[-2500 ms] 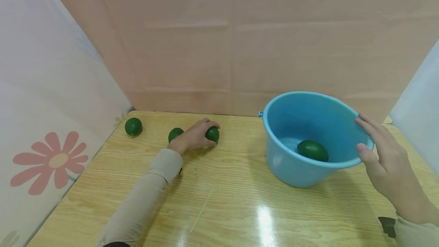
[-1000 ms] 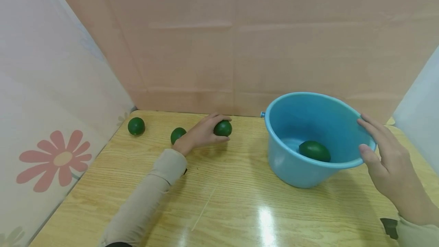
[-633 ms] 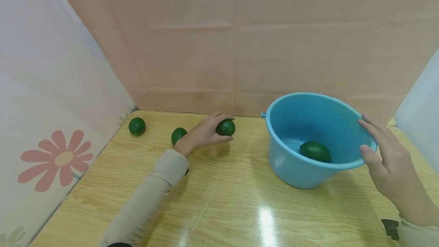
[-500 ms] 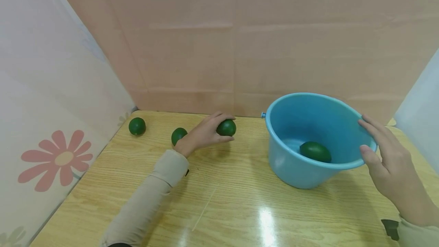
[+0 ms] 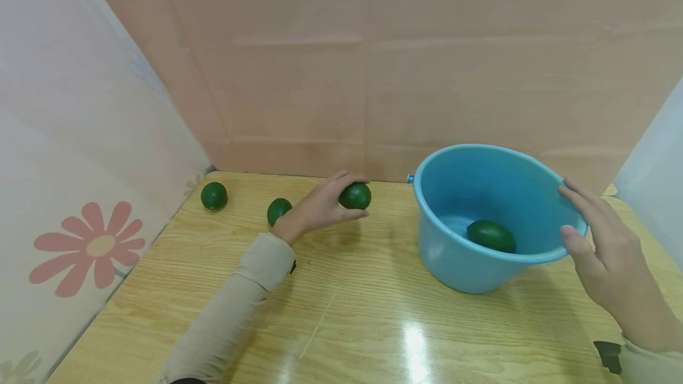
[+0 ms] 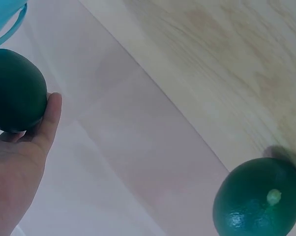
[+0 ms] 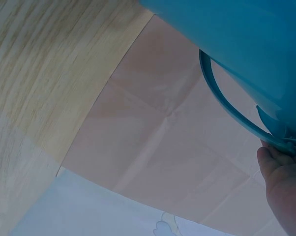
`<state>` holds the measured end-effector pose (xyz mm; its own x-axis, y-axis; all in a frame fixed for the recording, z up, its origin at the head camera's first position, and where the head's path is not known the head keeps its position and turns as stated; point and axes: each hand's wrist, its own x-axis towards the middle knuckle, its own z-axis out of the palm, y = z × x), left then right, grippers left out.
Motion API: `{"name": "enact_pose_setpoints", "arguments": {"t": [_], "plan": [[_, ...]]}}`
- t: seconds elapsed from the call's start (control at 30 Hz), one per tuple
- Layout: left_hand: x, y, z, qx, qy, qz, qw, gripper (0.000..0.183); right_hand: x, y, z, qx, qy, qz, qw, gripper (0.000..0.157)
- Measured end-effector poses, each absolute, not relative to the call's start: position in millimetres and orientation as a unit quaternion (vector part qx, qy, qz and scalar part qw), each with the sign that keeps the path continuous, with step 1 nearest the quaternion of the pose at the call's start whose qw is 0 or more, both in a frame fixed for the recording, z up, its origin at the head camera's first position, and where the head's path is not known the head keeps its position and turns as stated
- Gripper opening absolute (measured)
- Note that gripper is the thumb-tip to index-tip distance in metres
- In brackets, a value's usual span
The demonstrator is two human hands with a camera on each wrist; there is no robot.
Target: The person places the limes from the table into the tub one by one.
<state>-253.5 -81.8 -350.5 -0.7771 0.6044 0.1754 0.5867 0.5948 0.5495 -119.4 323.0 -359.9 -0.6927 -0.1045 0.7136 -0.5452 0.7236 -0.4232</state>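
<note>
My left hand (image 5: 325,203) holds a dark green, smooth avocado (image 5: 356,196) between thumb and fingers, raised over the table left of the bucket. In the left wrist view the avocado (image 6: 17,91) sits in the fingers. Behind the left wrist lies a second avocado (image 5: 278,211), partly hidden by it; a third avocado (image 5: 214,196) rests farther left. My right hand (image 5: 610,253) grips the right rim of a light blue bucket (image 5: 453,271), which leans a little. Inside the bucket lies one more avocado (image 5: 491,236). In the right wrist view the fingers (image 7: 276,160) meet the bucket's handle (image 7: 231,109).
The wood-grain table (image 5: 341,325) runs back to a pinkish-beige covering (image 5: 288,76). On the left stands a pale covering with a red flower print (image 5: 88,248). A white side covering (image 5: 653,182) stands at the right.
My left hand has picked up the avocado and carried it a little right and upward, off the table. The right hand and bucket have stayed nearly as they were.
</note>
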Motion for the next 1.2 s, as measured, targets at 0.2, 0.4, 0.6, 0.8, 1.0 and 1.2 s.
{"name": "enact_pose_setpoints", "arguments": {"t": [0.2,0.4,0.6,0.8,1.0,1.2], "plan": [[-251.6,-78.4,-347.2,0.357,0.881,0.31,-0.008,0.059,-119.4,323.0,-360.0,0.187,-0.863,0.321,0.342,0.045],[-249.0,-76.4,-340.6,0.376,0.873,0.309,-0.023,0.057,-119.9,322.5,-359.9,0.187,-0.864,0.317,0.343,0.046],[-247.3,-73.9,-334.4,0.393,0.863,0.315,-0.042,0.054,-119.5,322.4,-360.0,0.183,-0.866,0.317,0.342,0.046],[-247.4,-69.9,-329.6,0.408,0.854,0.318,-0.057,0.055,-118.7,322.2,-359.3,0.181,-0.866,0.317,0.342,0.046],[-247.1,-64.1,-322.9,0.412,0.849,0.322,-0.067,0.055,-119.0,323.0,-359.4,0.177,-0.866,0.318,0.343,0.046],[-245.4,-59.5,-317.9,0.413,0.849,0.322,-0.072,0.056,-118.7,322.9,-359.6,0.175,-0.867,0.321,0.339,0.046]]}}
